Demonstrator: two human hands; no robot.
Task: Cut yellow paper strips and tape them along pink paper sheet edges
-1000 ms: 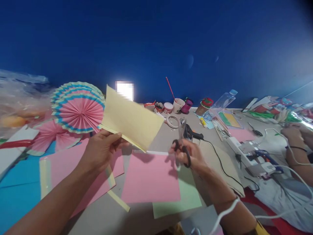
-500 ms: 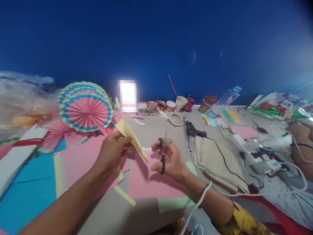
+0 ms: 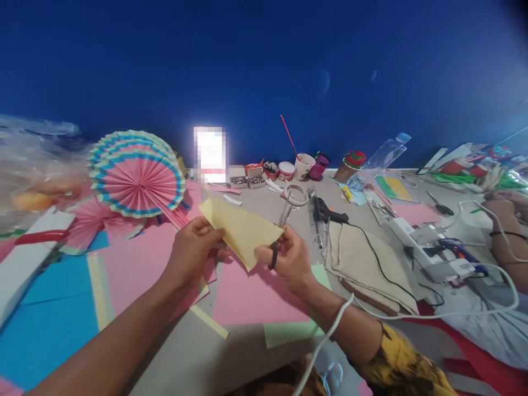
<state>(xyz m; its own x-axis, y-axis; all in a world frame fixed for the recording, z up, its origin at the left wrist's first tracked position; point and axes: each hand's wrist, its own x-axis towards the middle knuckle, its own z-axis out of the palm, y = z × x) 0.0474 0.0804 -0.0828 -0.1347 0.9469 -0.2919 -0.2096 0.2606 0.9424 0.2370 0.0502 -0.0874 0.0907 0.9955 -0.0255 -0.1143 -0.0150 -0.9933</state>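
No lettering can be read; print on the red-and-white tub (image 3: pixel 286 171) and marks on the clear ruler (image 3: pixel 313 217), right of centre, are too small

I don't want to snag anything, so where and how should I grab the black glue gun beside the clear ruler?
Grip the black glue gun by its handle, probably from the near right side: that juts right toward the folded cloth, while the clear ruler lies along the gun's left. The cord runs across the cloth.
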